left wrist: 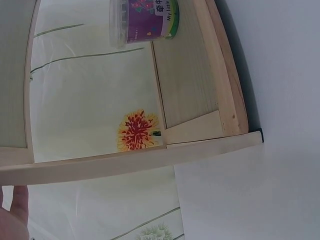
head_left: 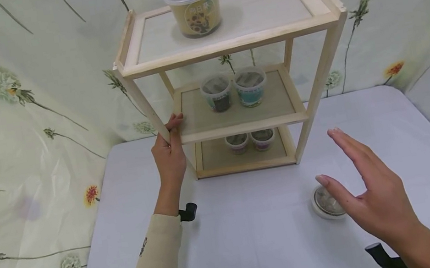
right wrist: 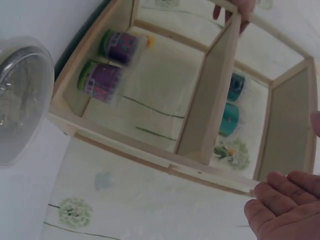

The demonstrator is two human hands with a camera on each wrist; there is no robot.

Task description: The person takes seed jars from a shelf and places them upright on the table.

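A three-tier wooden shelf rack (head_left: 229, 49) stands on the white-covered table. My left hand (head_left: 170, 154) grips its front left post at the middle tier, fingers round the wood. Raised to the right of the rack, my right hand (head_left: 379, 197) has straight fingers, thumb spread away, and holds nothing. Below and partly behind it sits a round container (head_left: 326, 203) with a clear lid, seen large at the left of the right wrist view.
A lidded yellow tub (head_left: 196, 11) stands on the top tier. Two teal-labelled cups, one on the left (head_left: 218, 98) and one on the right (head_left: 251, 93), occupy the middle tier. Two purple cups (right wrist: 104, 82) stand on the bottom one. Floral cloth (head_left: 49, 112) hangs behind.
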